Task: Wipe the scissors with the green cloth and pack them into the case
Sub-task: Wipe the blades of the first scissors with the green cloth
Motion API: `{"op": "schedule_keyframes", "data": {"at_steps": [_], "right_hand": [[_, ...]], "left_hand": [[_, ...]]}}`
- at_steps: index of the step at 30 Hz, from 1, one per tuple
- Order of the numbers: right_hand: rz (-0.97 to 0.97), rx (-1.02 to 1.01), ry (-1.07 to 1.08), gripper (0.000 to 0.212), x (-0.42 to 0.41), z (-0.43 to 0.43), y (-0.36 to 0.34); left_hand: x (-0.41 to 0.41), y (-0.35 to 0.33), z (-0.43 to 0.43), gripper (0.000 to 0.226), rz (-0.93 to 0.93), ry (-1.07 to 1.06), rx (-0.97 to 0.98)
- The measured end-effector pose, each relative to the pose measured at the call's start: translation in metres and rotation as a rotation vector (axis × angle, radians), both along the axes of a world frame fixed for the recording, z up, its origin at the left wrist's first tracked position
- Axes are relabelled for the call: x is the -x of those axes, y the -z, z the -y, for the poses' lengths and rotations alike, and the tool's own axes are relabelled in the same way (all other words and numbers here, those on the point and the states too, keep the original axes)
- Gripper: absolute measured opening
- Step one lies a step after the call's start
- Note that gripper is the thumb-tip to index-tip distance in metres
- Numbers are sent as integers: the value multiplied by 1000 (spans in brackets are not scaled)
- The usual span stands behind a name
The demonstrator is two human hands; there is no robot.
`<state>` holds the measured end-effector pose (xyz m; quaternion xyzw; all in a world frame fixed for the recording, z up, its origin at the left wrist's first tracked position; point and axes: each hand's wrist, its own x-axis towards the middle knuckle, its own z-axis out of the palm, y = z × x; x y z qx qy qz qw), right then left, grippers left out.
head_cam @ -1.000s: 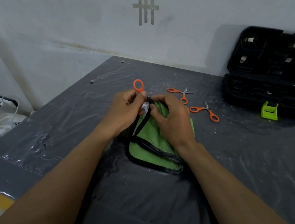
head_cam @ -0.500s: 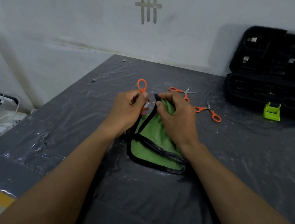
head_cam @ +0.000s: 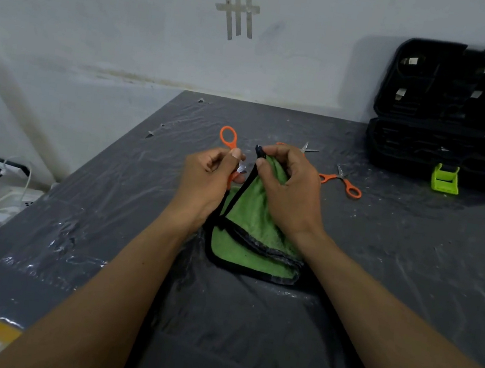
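Scissors (head_cam: pixel 229 138) pinched in left hand (head_cam: pixel 206 175), frame centre | right hand (head_cam: pixel 288 190) gripped green cloth (head_cam: pixel 254 235) | case (head_cam: pixel 449 119) lid raised, upper right

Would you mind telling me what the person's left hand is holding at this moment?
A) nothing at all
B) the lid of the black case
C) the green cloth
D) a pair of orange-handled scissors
D: the left hand grips the orange-handled scissors, with one handle loop standing above its fingers, while the right hand pinches the green cloth.
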<state>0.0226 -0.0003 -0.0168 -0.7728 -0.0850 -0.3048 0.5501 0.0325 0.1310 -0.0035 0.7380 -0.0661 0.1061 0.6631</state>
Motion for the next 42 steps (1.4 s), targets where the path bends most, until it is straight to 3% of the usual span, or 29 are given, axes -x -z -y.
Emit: {"op": "schedule_keyframes", "data": {"at_steps": [7,22,29,37,42], "right_hand": [[-3,-55,39,13,-1,1,-1],[-78,-48,126,12,-6,7,4],[57,65,84,13,0,1,1],[56,89,100,16,-4,1,3],[112,268,93,18,-6,-1,5]], "left_hand": [[3,0,6,17,-30,40,137],[2,-1,2,16,-17,-25,96],[2,-5,3,17,-89,-66,183],[5,-3,4,11,-41,-16,87],[4,-3,-1,13,78,-5,-56]]}}
